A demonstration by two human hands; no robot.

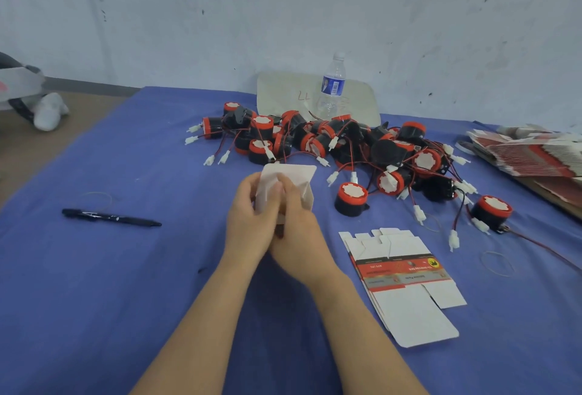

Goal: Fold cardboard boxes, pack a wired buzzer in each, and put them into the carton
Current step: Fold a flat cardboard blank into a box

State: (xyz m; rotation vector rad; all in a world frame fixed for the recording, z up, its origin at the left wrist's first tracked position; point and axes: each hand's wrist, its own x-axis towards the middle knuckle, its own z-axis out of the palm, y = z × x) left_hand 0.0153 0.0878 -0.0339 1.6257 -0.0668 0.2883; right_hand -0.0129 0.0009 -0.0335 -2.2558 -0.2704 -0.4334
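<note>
Both hands hold a small white cardboard box (296,182) above the middle of the blue table (126,284). My left hand (250,221) grips its left side, fingers curled over the flaps. My right hand (297,237) grips its right side, and its thumb presses on the flaps. Behind the box lies a pile of black and red wired buzzers (333,142) with white connectors. A single buzzer (351,199) stands just right of my hands. A small stack of flat unfolded boxes (406,281) lies to the right of my right forearm.
A black marker pen (110,217) lies on the left. A water bottle (332,87) stands at the back before a pale board (283,95). A large stack of flat red and white boxes (532,152) fills the right edge. Rubber bands (497,264) lie loose on the cloth.
</note>
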